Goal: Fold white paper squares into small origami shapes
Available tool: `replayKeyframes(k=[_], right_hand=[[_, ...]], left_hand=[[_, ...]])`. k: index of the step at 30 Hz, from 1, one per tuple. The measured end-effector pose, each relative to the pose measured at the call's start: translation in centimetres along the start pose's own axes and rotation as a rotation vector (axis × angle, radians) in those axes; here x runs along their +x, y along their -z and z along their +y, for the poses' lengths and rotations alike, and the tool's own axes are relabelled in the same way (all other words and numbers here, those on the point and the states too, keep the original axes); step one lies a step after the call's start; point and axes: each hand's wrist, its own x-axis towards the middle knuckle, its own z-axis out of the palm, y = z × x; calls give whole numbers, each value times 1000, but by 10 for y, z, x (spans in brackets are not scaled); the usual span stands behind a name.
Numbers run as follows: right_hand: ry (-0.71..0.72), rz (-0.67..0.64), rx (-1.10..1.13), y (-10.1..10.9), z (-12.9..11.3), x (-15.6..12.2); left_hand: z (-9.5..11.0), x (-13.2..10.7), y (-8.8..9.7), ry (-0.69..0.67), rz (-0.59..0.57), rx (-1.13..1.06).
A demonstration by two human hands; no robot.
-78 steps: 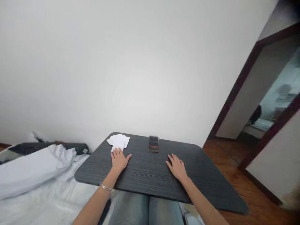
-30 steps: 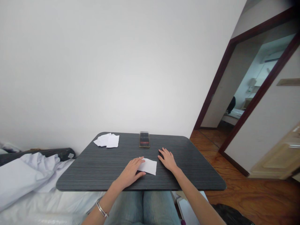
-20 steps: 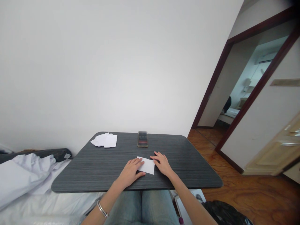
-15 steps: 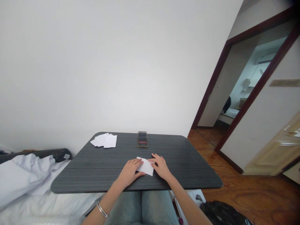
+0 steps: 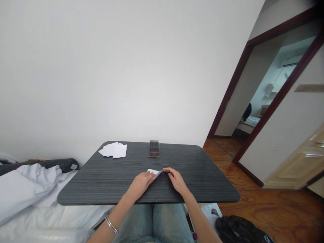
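Observation:
A small white sheet of paper [image 5: 153, 171] lies near the front middle of the table, its right part folded up so that the shaded underside shows. My left hand [image 5: 141, 184], a silver bangle on its wrist, holds the paper's left side with the fingers over it; the thumb is hidden. At the lifted right corner, my right hand [image 5: 177, 180] pinches the paper between thumb and fingertips. The hands are a short distance apart, with the paper bridging them.
Several white paper pieces [image 5: 118, 150] lie in a loose pile at the dark table's [image 5: 111, 175] back left. A phone [image 5: 154, 149] rests near the back edge, by the wall. White bedding [image 5: 25, 189] is at left; a black bag [image 5: 238, 229] sits on the floor at right.
The paper's right part, flat before, is now raised and turned over toward the left. My right hand has closed on its corner. My left hand stays on the left side.

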Motion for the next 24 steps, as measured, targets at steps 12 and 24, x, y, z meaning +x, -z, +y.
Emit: replayKeyframes(k=[12,24], right_hand=[[49,-62,211,0,-17,-2],[-52,-36,771,-25,-34,-13]], left_hand=[[1,-3,15,-34,144,-95],[1,-9,23,-71,266,-380]])
